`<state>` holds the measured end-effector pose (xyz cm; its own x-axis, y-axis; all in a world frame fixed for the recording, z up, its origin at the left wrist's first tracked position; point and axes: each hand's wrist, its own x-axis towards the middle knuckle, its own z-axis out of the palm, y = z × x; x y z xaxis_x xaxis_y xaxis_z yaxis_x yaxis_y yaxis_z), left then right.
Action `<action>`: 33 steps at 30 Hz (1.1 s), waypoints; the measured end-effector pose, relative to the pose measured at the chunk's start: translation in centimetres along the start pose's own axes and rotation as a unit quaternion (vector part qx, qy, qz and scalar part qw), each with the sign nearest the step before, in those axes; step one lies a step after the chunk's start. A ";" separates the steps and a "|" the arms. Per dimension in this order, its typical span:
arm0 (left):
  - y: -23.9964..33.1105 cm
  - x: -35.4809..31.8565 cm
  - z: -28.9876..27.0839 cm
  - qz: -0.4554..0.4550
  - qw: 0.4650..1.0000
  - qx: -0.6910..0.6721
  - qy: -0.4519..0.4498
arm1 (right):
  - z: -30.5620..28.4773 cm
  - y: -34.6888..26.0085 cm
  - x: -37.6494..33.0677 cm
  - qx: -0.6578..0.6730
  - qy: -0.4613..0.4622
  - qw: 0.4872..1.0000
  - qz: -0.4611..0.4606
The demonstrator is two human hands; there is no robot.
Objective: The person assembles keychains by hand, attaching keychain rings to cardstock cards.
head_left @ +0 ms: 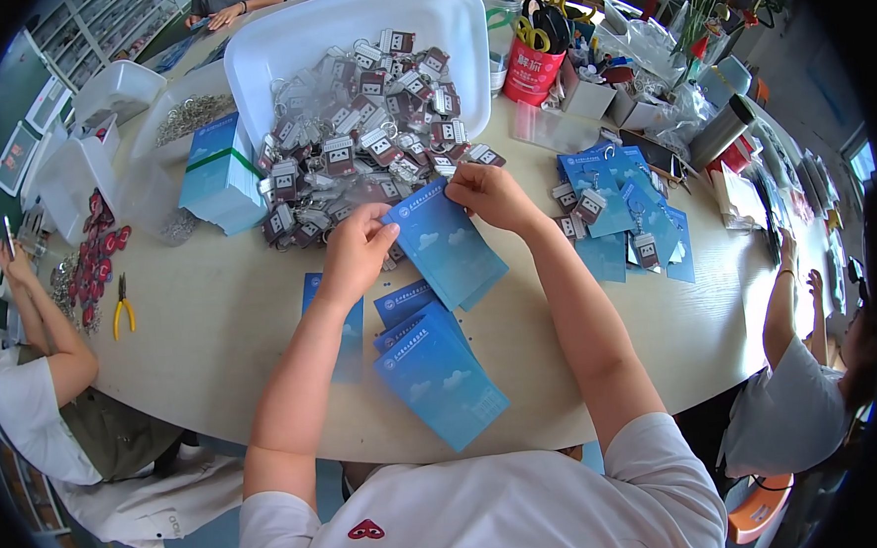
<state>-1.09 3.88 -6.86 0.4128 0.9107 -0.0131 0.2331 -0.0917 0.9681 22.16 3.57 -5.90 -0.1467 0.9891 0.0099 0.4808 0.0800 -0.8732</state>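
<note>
Both my hands are at a few blue printed cards [447, 244], held tilted in front of me with their edges slightly fanned. My left hand [356, 251] pinches at their upper left edge. At the top right corner, the thumb and fingers of my right hand [494, 194] are closed on them. Below lies a loose pile of the same blue cards [444, 383], and another card [348, 338] rests partly under my left forearm. Just beyond my hands, keychains [338, 155] with small brown-and-white charms spill over the near side of a white plastic tub [356, 25].
Left of the tub stands a banded card stack [223, 176]. Yellow-handled pliers [123, 308] and red charms [95, 257] lie farther left. Cards with keychains [623, 205] are heaped at right, below a red holder of scissors [534, 66]. Other people sit at both sides and across.
</note>
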 end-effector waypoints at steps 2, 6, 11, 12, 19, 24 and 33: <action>0.0 0.1 0.1 0.043 0.994 0.093 0.041 | -0.6 0.6 0.1 0.041 0.041 0.998 -0.009; 0.6 -0.1 0.7 0.168 0.970 0.132 0.119 | -1.3 -1.5 -0.3 0.168 0.065 0.983 -0.041; 3.5 -1.1 0.6 0.065 0.961 -0.248 0.109 | -2.4 -2.0 0.5 0.227 0.170 0.955 -0.092; 3.4 -0.9 -0.3 0.074 0.951 -0.261 0.148 | -3.6 -0.1 1.0 0.105 0.264 0.955 -0.082; 4.7 -0.5 -2.9 0.084 0.903 -0.353 0.229 | -2.6 5.3 1.8 -0.247 0.249 0.933 -0.083; 3.8 -0.6 -2.9 0.085 0.922 -0.329 0.182 | -3.2 3.0 1.5 -0.334 0.161 0.926 0.076; 3.7 -0.6 -1.0 0.078 0.943 -0.303 0.112 | -2.5 3.0 0.8 -0.341 0.226 0.906 0.107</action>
<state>-1.34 3.37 -2.99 0.1879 0.9736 0.1293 -0.3898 -0.0470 0.9197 25.66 4.88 -7.32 0.3082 0.9283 0.2081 0.9011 -0.2147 -0.3767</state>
